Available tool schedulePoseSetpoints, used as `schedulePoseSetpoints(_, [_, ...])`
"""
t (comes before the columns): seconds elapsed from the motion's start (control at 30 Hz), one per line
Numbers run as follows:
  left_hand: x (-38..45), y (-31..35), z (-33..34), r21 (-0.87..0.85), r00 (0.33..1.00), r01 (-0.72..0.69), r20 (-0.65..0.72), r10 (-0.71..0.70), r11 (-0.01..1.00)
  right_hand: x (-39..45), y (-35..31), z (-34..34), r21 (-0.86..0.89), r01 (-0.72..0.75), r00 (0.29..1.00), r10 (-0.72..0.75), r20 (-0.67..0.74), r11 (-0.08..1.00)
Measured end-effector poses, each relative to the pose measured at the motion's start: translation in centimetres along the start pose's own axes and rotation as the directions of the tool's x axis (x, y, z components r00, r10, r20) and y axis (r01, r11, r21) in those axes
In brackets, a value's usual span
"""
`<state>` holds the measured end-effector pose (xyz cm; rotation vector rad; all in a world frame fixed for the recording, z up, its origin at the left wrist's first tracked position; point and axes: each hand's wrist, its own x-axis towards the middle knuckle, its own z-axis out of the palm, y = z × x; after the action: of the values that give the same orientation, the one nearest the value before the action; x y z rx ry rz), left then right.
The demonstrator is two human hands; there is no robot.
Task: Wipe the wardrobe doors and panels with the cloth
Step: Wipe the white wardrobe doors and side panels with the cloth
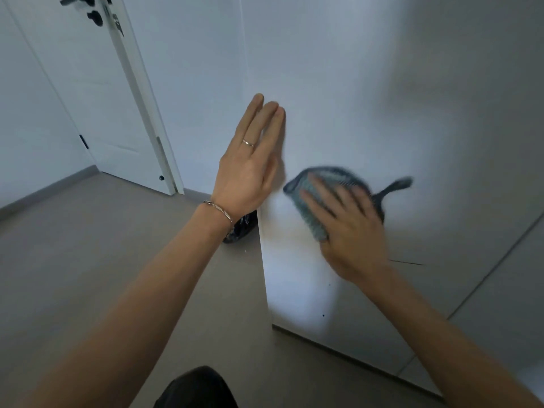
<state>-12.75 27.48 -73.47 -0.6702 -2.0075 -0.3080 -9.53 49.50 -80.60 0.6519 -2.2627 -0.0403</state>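
Observation:
The white wardrobe door (368, 98) fills the middle and right of the view, its lower corner near the floor. My right hand (350, 228) presses a grey-blue cloth (312, 198) flat against the door; both are motion-blurred, and a dark tail of the cloth sticks out to the right. My left hand (250, 160), fingers straight and together, rests against the door's left edge and holds nothing. It wears a ring and a bracelet.
A white room door (97, 98) with a black handle stands ajar at the upper left. A dark shiny bag (240, 231) lies on the grey floor (103, 245) behind the wardrobe door's edge. A second wardrobe panel (509, 278) adjoins on the right.

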Motion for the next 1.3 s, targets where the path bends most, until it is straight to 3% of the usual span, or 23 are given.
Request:
schedulePoseSetpoints(0.13, [-0.6, 0.0, 0.1, -0.016, 1.000, -0.006, 0.015, 0.006, 1.000, 3.6, 1.2, -3.8, 0.047, -0.205, 0.959, 0.210, -0.189, 0.978])
schedulePoseSetpoints(0.23, [-0.7, -0.3, 0.3, -0.025, 1.000, -0.003, 0.022, 0.003, 1.000, 3.2, 0.5, -3.3, 0.040, -0.210, 0.961, 0.214, -0.173, 0.977])
schedulePoseSetpoints(0.37, [-0.7, -0.2, 0.4, -0.035, 1.000, 0.000, 0.008, 0.000, 0.999, -1.2, -0.6, 1.5, -0.051, -0.040, 0.999, 0.041, 0.023, 0.998])
schedulePoseSetpoints(0.5, [-0.8, 0.1, 0.9, -0.050, 1.000, 0.022, 0.005, -0.022, 0.999, -7.3, -1.6, 5.4, -0.055, 0.044, 0.949, -0.025, 0.314, 0.998])
schedulePoseSetpoints(0.6, [-0.9, 0.1, 1.3, -0.031, 1.000, -0.002, -0.005, 0.002, 1.000, -8.3, -1.4, 5.4, -0.032, 0.051, 0.924, -0.035, 0.380, 0.998])
schedulePoseSetpoints(0.67, [-1.3, 0.1, 1.4, -0.009, 1.000, -0.017, -0.004, 0.017, 1.000, -7.5, -0.8, 4.5, -0.020, 0.057, 0.949, -0.048, 0.312, 0.998])
schedulePoseSetpoints(0.77, [-2.1, 0.5, 1.9, 0.013, 1.000, -0.012, -0.010, 0.012, 1.000, -3.7, 1.2, 0.8, -0.040, -0.025, 0.997, 0.028, 0.065, 0.999])
schedulePoseSetpoints(0.83, [-2.5, 0.9, 2.4, 0.022, 1.000, 0.004, -0.028, -0.003, 1.000, -1.0, 2.5, -1.9, -0.009, -0.136, 0.987, 0.135, -0.085, 0.991])
schedulePoseSetpoints(0.9, [-2.8, 1.2, 2.8, 0.031, 0.999, 0.013, -0.052, -0.011, 0.999, 0.5, 3.0, -3.3, 0.025, -0.195, 0.969, 0.196, -0.149, 0.981])
schedulePoseSetpoints(1.17, [-4.9, 1.8, 4.6, 0.008, 0.996, -0.042, -0.080, 0.042, 0.999, -4.8, 1.2, 1.9, -0.033, -0.177, 0.979, 0.172, -0.113, 0.984])
schedulePoseSetpoints(1.3, [-5.6, 2.2, 5.1, 0.019, 0.994, -0.010, -0.112, 0.012, 1.000, -10.0, -0.2, 6.3, -0.003, -0.106, 0.992, 0.106, 0.067, 0.994])
